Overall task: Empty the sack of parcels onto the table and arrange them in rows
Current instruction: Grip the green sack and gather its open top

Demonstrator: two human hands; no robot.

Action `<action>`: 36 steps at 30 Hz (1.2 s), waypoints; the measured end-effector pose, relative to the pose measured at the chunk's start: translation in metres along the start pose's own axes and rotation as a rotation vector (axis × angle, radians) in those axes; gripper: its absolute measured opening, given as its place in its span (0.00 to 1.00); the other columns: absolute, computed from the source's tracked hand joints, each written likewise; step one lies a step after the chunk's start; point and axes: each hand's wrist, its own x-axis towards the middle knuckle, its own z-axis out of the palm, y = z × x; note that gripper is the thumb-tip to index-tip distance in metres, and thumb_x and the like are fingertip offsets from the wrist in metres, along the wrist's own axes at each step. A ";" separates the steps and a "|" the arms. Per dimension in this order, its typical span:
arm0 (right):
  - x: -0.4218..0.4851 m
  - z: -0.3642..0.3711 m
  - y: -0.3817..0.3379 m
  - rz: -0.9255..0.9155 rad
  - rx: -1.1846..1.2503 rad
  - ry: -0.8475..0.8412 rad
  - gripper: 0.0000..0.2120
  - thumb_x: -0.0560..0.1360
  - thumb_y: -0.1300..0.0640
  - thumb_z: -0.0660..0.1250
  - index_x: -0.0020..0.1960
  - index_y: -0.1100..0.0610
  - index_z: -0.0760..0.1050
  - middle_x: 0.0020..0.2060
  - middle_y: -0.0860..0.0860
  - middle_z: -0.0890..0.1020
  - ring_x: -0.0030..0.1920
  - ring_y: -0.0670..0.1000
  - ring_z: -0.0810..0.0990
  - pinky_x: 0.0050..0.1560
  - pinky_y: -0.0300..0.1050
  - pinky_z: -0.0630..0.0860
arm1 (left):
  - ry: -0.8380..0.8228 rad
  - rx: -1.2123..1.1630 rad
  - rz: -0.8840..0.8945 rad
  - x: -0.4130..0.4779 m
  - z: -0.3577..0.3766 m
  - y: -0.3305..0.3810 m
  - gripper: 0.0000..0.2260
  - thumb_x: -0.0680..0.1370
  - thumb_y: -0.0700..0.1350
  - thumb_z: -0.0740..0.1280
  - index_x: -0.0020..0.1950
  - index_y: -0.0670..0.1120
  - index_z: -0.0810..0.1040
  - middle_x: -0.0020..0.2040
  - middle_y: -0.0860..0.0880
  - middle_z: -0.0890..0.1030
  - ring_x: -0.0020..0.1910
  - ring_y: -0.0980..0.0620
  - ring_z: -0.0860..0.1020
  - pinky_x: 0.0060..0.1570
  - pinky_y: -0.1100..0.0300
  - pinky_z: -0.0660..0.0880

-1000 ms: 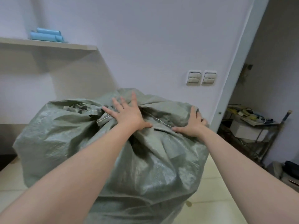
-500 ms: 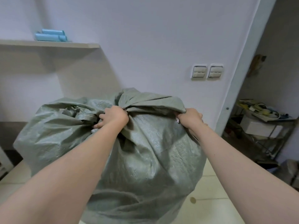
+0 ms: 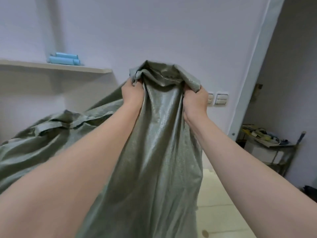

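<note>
A large grey-green woven sack (image 3: 159,152) fills the middle and left of the view. One end of it is raised high in front of the wall. My left hand (image 3: 133,94) is shut on a bunch of sack cloth at that raised end. My right hand (image 3: 195,100) grips the same end, a short way to the right. The cloth hangs stretched and slack between my arms. The rest of the sack bulges low at the left (image 3: 34,145). No parcels show; the sack hides its contents.
The pale wooden table (image 3: 223,208) shows at the lower right under the sack. A wall shelf (image 3: 56,67) carries blue rolls (image 3: 64,59). Two wall switches (image 3: 221,99) sit by a door frame. A cluttered rack (image 3: 267,145) stands at the far right.
Both hands went from lying flat on the sack to gripping its cloth. They have lifted that end upward, and the sack has stretched out and sagged to the left.
</note>
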 end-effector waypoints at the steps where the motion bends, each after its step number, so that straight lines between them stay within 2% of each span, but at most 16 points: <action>1: 0.003 0.009 -0.004 -0.031 -0.001 -0.021 0.06 0.71 0.61 0.66 0.41 0.52 0.80 0.41 0.49 0.84 0.44 0.49 0.81 0.48 0.48 0.79 | -0.015 0.007 -0.005 0.005 -0.008 0.000 0.14 0.82 0.40 0.58 0.65 0.40 0.76 0.61 0.42 0.79 0.55 0.52 0.73 0.42 0.71 0.62; 7: -0.016 0.020 0.045 0.239 -0.463 -0.172 0.12 0.73 0.54 0.66 0.54 0.58 0.78 0.42 0.55 0.82 0.46 0.57 0.83 0.45 0.51 0.79 | -0.059 -0.070 -0.277 0.014 -0.044 -0.034 0.10 0.81 0.43 0.62 0.59 0.43 0.78 0.51 0.45 0.81 0.52 0.46 0.79 0.55 0.54 0.76; 9: -0.028 0.019 0.050 0.337 -0.391 -0.352 0.33 0.71 0.52 0.72 0.70 0.60 0.62 0.53 0.55 0.78 0.53 0.58 0.81 0.50 0.53 0.81 | -0.081 -0.084 -0.336 0.011 -0.046 -0.045 0.07 0.80 0.42 0.64 0.56 0.43 0.78 0.43 0.45 0.80 0.43 0.47 0.78 0.45 0.56 0.77; 11: -0.033 0.023 0.046 0.423 -0.273 -0.557 0.60 0.62 0.41 0.79 0.78 0.49 0.40 0.68 0.55 0.68 0.63 0.57 0.75 0.59 0.60 0.77 | -0.099 -0.065 -0.353 0.010 -0.042 -0.051 0.05 0.79 0.39 0.64 0.54 0.42 0.78 0.38 0.46 0.77 0.38 0.49 0.76 0.37 0.60 0.75; 13: -0.038 0.029 0.042 0.399 -0.344 -0.731 0.72 0.52 0.33 0.80 0.76 0.45 0.31 0.75 0.52 0.63 0.69 0.55 0.70 0.67 0.61 0.71 | -0.153 -0.076 -0.359 0.007 -0.035 -0.048 0.05 0.77 0.36 0.64 0.50 0.42 0.78 0.37 0.44 0.78 0.40 0.46 0.78 0.39 0.57 0.76; 15: -0.046 0.031 0.046 0.344 -0.473 -0.810 0.76 0.51 0.31 0.80 0.76 0.47 0.27 0.72 0.44 0.64 0.71 0.50 0.69 0.70 0.54 0.68 | -0.227 -0.017 -0.339 0.003 -0.027 -0.040 0.05 0.76 0.35 0.64 0.44 0.42 0.77 0.39 0.42 0.79 0.44 0.44 0.80 0.45 0.53 0.78; 18: -0.057 0.034 0.052 0.296 -0.493 -0.765 0.66 0.64 0.45 0.80 0.78 0.54 0.31 0.63 0.38 0.63 0.67 0.45 0.69 0.68 0.42 0.65 | -0.340 0.052 -0.303 -0.007 -0.024 -0.036 0.04 0.75 0.35 0.66 0.46 0.42 0.78 0.44 0.41 0.82 0.47 0.43 0.82 0.51 0.50 0.80; 20: -0.061 0.039 0.064 0.244 -0.568 -0.667 0.52 0.67 0.51 0.79 0.78 0.57 0.48 0.62 0.44 0.73 0.63 0.49 0.75 0.61 0.43 0.71 | -0.456 0.092 -0.256 -0.014 -0.030 -0.040 0.07 0.74 0.38 0.70 0.52 0.42 0.80 0.49 0.42 0.84 0.50 0.44 0.83 0.57 0.48 0.79; 22: -0.061 0.043 0.079 0.200 -0.846 -0.616 0.33 0.70 0.49 0.74 0.71 0.55 0.68 0.61 0.51 0.79 0.60 0.55 0.79 0.58 0.47 0.76 | -0.585 0.354 -0.120 -0.018 -0.040 -0.046 0.20 0.69 0.52 0.75 0.57 0.46 0.79 0.53 0.46 0.83 0.55 0.47 0.81 0.64 0.43 0.73; 23: -0.062 0.043 0.084 0.228 -0.939 -0.549 0.25 0.72 0.49 0.71 0.66 0.55 0.74 0.59 0.53 0.81 0.58 0.57 0.80 0.56 0.48 0.77 | -0.616 0.623 -0.060 -0.018 -0.047 -0.048 0.31 0.66 0.61 0.74 0.64 0.48 0.75 0.61 0.47 0.80 0.63 0.45 0.76 0.69 0.39 0.65; 25: -0.064 0.038 0.085 0.316 -0.960 -0.397 0.15 0.73 0.51 0.67 0.55 0.58 0.78 0.54 0.56 0.83 0.54 0.59 0.81 0.49 0.46 0.77 | -0.555 1.186 -0.016 -0.018 -0.067 -0.051 0.50 0.64 0.71 0.70 0.79 0.52 0.53 0.78 0.44 0.59 0.77 0.39 0.54 0.69 0.28 0.45; 27: -0.061 0.032 0.083 0.339 -1.006 -0.311 0.10 0.76 0.53 0.64 0.52 0.58 0.77 0.54 0.56 0.82 0.56 0.59 0.79 0.49 0.45 0.74 | -0.453 1.436 -0.095 -0.018 -0.090 -0.059 0.59 0.62 0.73 0.70 0.79 0.53 0.36 0.80 0.42 0.41 0.77 0.35 0.39 0.64 0.24 0.39; 29: -0.058 0.027 0.083 0.372 -0.997 -0.258 0.13 0.76 0.51 0.63 0.56 0.57 0.76 0.57 0.56 0.80 0.60 0.60 0.77 0.60 0.49 0.73 | -0.374 1.554 -0.245 -0.019 -0.116 -0.071 0.63 0.60 0.73 0.72 0.78 0.53 0.33 0.79 0.40 0.37 0.75 0.32 0.37 0.62 0.21 0.39; 32: -0.059 0.022 0.090 0.455 -0.673 -0.226 0.10 0.74 0.55 0.63 0.53 0.57 0.76 0.52 0.56 0.82 0.53 0.60 0.79 0.60 0.56 0.77 | -0.300 1.541 -0.518 -0.023 -0.144 -0.098 0.60 0.62 0.70 0.73 0.79 0.49 0.39 0.79 0.39 0.41 0.75 0.31 0.39 0.60 0.20 0.42; 34: -0.063 0.017 0.092 0.495 -0.489 -0.179 0.06 0.75 0.58 0.65 0.52 0.57 0.76 0.46 0.54 0.81 0.50 0.59 0.80 0.55 0.53 0.79 | -0.297 1.421 -0.646 -0.023 -0.151 -0.116 0.48 0.69 0.68 0.69 0.78 0.43 0.54 0.78 0.38 0.54 0.76 0.32 0.51 0.65 0.23 0.52; 36: -0.066 0.012 0.092 0.513 -0.386 -0.157 0.05 0.75 0.58 0.66 0.50 0.57 0.76 0.44 0.53 0.81 0.48 0.58 0.81 0.54 0.53 0.80 | -0.276 1.204 -0.532 -0.025 -0.149 -0.131 0.29 0.78 0.60 0.63 0.70 0.41 0.69 0.70 0.39 0.71 0.67 0.37 0.70 0.65 0.42 0.68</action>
